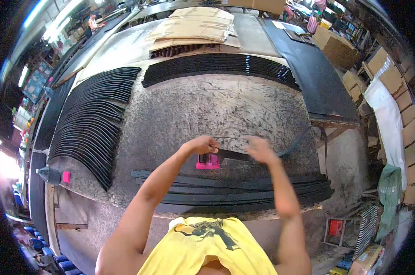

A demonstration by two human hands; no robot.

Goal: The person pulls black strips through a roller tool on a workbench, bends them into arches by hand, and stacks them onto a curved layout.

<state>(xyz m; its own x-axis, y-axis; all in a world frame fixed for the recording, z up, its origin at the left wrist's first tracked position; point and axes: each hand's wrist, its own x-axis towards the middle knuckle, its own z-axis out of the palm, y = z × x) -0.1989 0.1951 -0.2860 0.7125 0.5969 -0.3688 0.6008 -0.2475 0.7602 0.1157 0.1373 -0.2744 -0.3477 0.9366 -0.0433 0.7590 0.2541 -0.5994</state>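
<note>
My left hand (pixel 202 145) pinches one end of a black strip (pixel 235 155), which looks like leather or rubber, above the middle of the worktable. At the strip's other side is my right hand (pixel 261 150), smeared by motion, so its grip on the strip cannot be made out. Beyond that hand the strip curves up to the right as a blurred tail. Just under my left hand lies a bright pink piece (pixel 208 163) with a small dark block on it. Nearer my body, a pile of flat black strips (pixel 235 189) runs along the table's front edge.
Rows of black strips (pixel 90 121) cover the table's left side, and another row (pixel 216 68) spans the back. Behind it sit stacked cardboard sheets (pixel 198 27). A dark bottle (pixel 49 175) stands at the left edge. Black sheet material (pixel 308 78) covers a right-hand table.
</note>
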